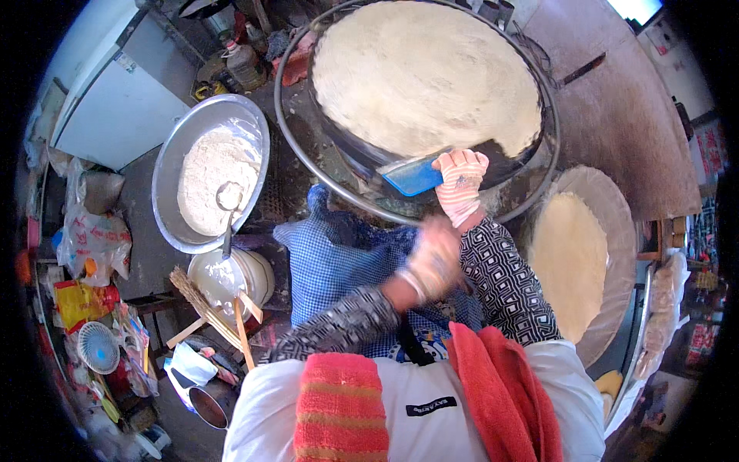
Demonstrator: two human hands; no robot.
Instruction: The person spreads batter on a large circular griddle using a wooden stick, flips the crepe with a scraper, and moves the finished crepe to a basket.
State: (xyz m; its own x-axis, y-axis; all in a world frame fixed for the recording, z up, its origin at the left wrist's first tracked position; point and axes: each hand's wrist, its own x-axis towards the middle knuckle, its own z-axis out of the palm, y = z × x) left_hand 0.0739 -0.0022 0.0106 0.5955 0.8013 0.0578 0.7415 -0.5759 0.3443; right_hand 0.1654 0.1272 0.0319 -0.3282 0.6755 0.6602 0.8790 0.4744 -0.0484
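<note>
My right hand (pixel 459 183), in a striped glove, grips a flat blue scraper (pixel 413 178) at the near edge of a large round griddle (pixel 502 163). A thin pale crepe (pixel 427 73) covers most of the griddle. Dark bare metal shows along its near right side, just past the hand. My left hand (pixel 433 263), also gloved, is smeared by motion below my right wrist; its fingers cannot be made out. It is nearest to my right forearm, above my blue checked clothing (pixel 327 254).
A metal ring (pixel 282 127) surrounds the griddle. Left stands a steel basin (pixel 165 181) of pale flour-like powder with a ladle (pixel 229 197). Below it is a white bucket (pixel 263 271) with wooden sticks (pixel 245 331) across it. A finished crepe (pixel 568 262) lies on a round tray (pixel 620 269) at right.
</note>
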